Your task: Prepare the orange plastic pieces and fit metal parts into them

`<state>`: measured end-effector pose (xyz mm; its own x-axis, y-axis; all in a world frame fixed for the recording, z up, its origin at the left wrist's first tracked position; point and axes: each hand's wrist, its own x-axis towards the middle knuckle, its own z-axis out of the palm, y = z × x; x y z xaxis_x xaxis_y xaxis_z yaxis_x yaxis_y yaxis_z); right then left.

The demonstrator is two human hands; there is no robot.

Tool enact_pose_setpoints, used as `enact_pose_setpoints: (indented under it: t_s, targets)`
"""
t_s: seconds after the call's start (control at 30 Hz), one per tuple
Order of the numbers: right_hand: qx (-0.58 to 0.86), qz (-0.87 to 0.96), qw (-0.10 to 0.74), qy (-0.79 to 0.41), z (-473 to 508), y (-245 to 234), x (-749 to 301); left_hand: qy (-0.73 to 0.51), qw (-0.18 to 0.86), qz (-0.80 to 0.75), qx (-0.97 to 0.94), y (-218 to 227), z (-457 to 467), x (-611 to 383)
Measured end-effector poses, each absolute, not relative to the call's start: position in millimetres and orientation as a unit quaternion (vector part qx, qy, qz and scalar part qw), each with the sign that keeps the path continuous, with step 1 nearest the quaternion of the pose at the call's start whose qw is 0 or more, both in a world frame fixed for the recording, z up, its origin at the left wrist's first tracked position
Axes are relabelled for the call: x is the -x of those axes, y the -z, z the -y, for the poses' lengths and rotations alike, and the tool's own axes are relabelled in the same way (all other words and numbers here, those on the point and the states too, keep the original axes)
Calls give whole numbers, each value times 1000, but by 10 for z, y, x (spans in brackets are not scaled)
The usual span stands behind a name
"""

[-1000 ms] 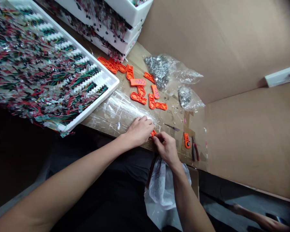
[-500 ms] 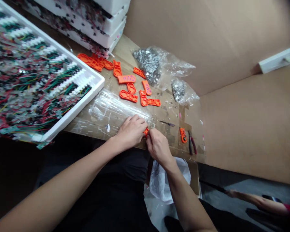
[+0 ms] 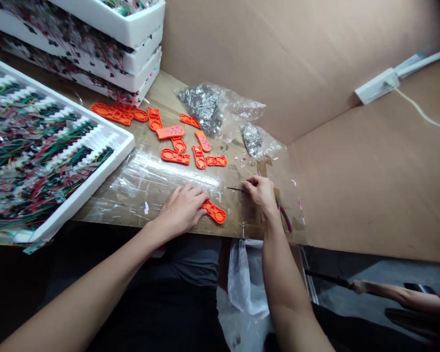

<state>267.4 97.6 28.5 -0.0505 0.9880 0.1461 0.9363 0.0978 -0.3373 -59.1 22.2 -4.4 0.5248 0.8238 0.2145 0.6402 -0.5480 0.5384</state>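
Left hand [image 3: 181,210] is laid open and palm down on the bench top, nothing gripped, and a flat bright orange plastic piece with round holes [image 3: 213,211] is touched by the fingertips, just right of that hand. Right hand [image 3: 262,191] is closed in a pinch around a thin dark metal pick [image 3: 234,188], its tip pointing left, though the exact tool type is too thin to tell from this head view. Red-handled pliers [image 3: 285,218] are partly hidden just under the right wrist.

Further up the cardboard-topped bench [image 3: 238,215], patched with clear tape, a loose bunch of flat orange plastic pieces [image 3: 178,137] is spread out. Beside them, 2 clear plastic bags of small silver metal bits [image 3: 201,105] [image 3: 252,140] are lying near each other. On the left, a white foam tray packed with multicoloured wired parts [image 3: 91,188] sits on the bench, with a stack of similar white trays [image 3: 106,63] behind it.

A white plastic bag [image 3: 244,288] hangs below the bench edge. Down at the lower right, a co-worker's hand [image 3: 359,287] is seen holding a long dark tool [image 3: 326,278].
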Motion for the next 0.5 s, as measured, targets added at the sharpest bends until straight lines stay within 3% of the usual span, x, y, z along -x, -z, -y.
enact_pose_setpoints:
  t_s: [0.1, 0.3, 0.4, 0.5]
  targets:
    - [650, 749, 117, -55, -1027, -240, -2655, -228, 203, -431, -849, 45, -225, 590]
    - [628, 771, 100, -13, -1064, -272, -2551, -222, 199, -432, -851, 47, -230, 587]
    - [619, 763, 179, -48, -929, -304, -2442, -221, 200, -430, -852, 41, -224, 587]
    - [602, 722, 291, -178, -628, -315, -2217, -225, 199, -430, -851, 30, -215, 590]
